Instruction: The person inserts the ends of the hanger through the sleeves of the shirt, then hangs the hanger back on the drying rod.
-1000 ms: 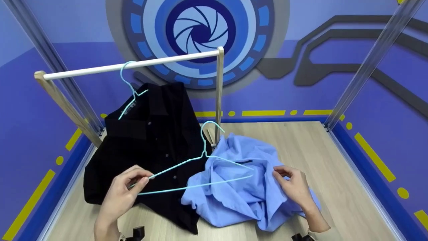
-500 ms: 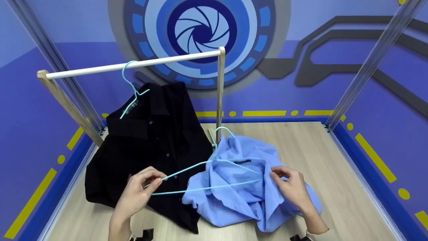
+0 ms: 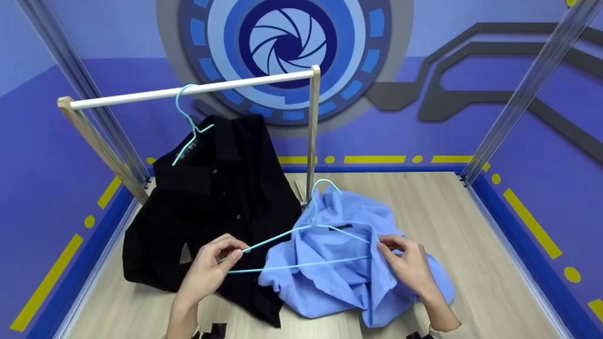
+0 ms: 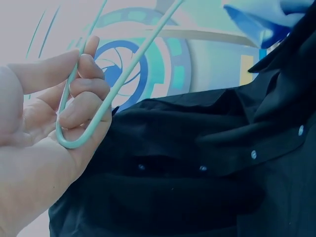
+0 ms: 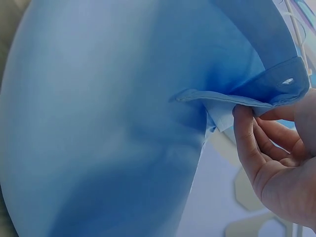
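My left hand (image 3: pixel 209 268) pinches the left end of a mint-green clothes hanger (image 3: pixel 278 235) between thumb and fingers; in the left wrist view the hanger's rounded corner (image 4: pixel 74 140) lies across the palm. The hanger's hook points up, and its right end goes behind the front edge of a light blue shirt (image 3: pixel 325 292). That shirt lies rumpled on the table with its collar open. My right hand (image 3: pixel 410 263) pinches the shirt's edge near the collar; the right wrist view shows a buttonhole in the collar band (image 5: pixel 289 81) just above the fingers.
A rack with a white rail (image 3: pixel 141 98) and wooden posts (image 3: pixel 313 136) stands at the back left. A black shirt (image 3: pixel 226 188) hangs from it on another mint hanger (image 3: pixel 186 117), its lower part spread over the wooden table (image 3: pixel 471 263). Patterned walls enclose the sides and back.
My left hand has moved right with the hanger, whose right end has slid behind the blue shirt's edge. The right hand has stayed nearly in place, still holding the shirt.
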Available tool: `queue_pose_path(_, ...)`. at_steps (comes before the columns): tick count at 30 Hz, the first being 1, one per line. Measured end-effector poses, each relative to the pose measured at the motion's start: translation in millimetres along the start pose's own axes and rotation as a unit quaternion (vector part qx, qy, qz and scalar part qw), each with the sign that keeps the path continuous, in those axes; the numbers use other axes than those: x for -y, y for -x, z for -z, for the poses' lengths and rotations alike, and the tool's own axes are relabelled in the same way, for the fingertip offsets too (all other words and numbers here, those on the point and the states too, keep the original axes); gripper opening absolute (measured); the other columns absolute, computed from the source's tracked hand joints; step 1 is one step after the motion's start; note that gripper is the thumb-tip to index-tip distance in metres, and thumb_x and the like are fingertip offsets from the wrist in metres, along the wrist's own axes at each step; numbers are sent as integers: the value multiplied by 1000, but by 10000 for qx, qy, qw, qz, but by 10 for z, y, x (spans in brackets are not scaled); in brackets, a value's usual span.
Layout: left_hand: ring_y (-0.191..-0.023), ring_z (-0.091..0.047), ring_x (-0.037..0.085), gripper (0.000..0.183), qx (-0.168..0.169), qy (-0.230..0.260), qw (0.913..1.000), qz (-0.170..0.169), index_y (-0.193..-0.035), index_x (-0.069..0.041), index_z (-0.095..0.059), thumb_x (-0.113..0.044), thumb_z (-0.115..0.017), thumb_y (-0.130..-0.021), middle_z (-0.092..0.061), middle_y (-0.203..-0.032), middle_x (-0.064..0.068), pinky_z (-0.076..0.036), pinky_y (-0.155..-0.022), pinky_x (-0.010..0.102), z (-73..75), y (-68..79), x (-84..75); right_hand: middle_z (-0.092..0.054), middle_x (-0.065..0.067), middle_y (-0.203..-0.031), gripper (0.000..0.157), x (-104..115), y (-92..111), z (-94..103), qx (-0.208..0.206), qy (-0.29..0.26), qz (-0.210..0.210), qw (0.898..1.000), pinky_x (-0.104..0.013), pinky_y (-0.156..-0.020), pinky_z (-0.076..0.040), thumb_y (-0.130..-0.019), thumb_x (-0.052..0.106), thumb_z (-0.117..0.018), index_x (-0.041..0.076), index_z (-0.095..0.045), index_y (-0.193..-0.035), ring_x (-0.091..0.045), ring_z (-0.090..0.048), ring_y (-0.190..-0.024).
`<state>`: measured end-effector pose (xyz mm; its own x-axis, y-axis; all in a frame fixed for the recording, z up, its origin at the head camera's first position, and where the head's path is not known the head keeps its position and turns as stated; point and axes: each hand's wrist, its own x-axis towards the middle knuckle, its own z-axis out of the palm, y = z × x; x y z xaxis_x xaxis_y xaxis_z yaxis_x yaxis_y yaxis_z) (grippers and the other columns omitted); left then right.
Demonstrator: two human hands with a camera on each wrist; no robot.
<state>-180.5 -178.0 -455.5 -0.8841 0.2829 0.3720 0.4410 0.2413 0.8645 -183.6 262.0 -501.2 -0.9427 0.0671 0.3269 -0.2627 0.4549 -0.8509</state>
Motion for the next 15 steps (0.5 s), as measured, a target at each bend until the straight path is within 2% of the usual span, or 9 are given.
queue_pose_path(4,-83,-61,16,9,83,12,10000,-27,-99,0,-73,6,-66,-96,-66,-93,3,-53,-73,25,-87,-26,32,-73,-2,-88,12,14,20,-16,7,-45,66,10000,-22,-71,-55,-91,6,-78,7,-79,-103,-15,-69,-82)
queue_pose_path(9,-83,-61,16,11,154,51,9998,-67,-99,-3,-73,5,-66,-96,-66,-93,2,-54,-75,26,-190,-46,52,-73,3,-87,12,33,43,-22,50,-92,50,9999,-22,-71,-55,-92,4,-77,7,-79,-103,-13,-69,-82)
queue_pose_path(15,-83,-61,16,10,214,131,9995,-187,-99,-1,-72,7,-66,-96,-66,-94,1,-54,-74,27,-300,-70,60,-73,2,-88,11,69,63,-30,100,-176,17,9998,-23,-72,-55,-93,5,-77,7,-79,-104,-14,-70,-83)
